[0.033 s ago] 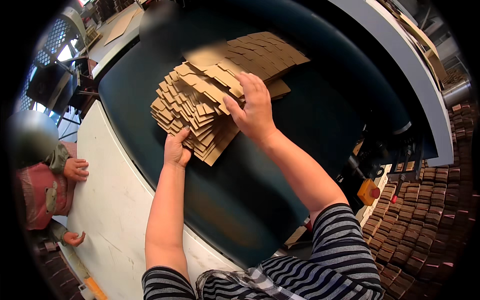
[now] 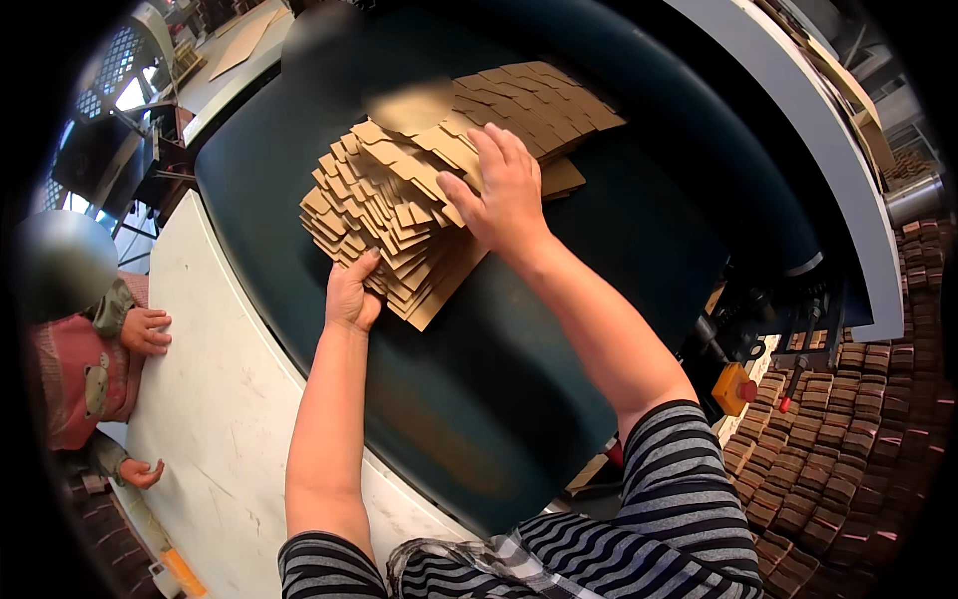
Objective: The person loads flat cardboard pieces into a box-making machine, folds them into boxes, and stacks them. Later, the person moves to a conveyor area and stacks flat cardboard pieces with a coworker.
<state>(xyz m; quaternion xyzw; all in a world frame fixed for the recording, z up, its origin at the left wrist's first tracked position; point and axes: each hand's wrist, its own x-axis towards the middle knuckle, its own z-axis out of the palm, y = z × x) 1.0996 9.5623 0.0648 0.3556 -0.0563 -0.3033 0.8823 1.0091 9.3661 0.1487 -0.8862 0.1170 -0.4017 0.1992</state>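
Observation:
A fanned pile of flat brown cardboard blanks (image 2: 374, 205) with notched edges lies on a dark green conveyor belt (image 2: 449, 419). My left hand (image 2: 351, 297) grips the pile's near left edge, thumb on top and the other fingers hidden beneath. At the pile's right side is my right hand (image 2: 509, 200), its fingers extended and thumb apart, touching or just over the upper blanks. Farther back, an overlapping row of the same blanks (image 2: 539, 105) runs toward the upper right. A blurred patch covers part of the pile's far side.
A white tabletop (image 2: 230, 399) borders the belt on the left, where another person's hand (image 2: 146, 331) rests at its edge. To the right are a grey machine frame (image 2: 848, 150) and a yellow box with a red button (image 2: 733, 389). Bundled cardboard stacks (image 2: 828, 469) cover the lower right.
My right hand has shifted slightly up and left along the upper blanks. My left hand keeps its grip in nearly the same place.

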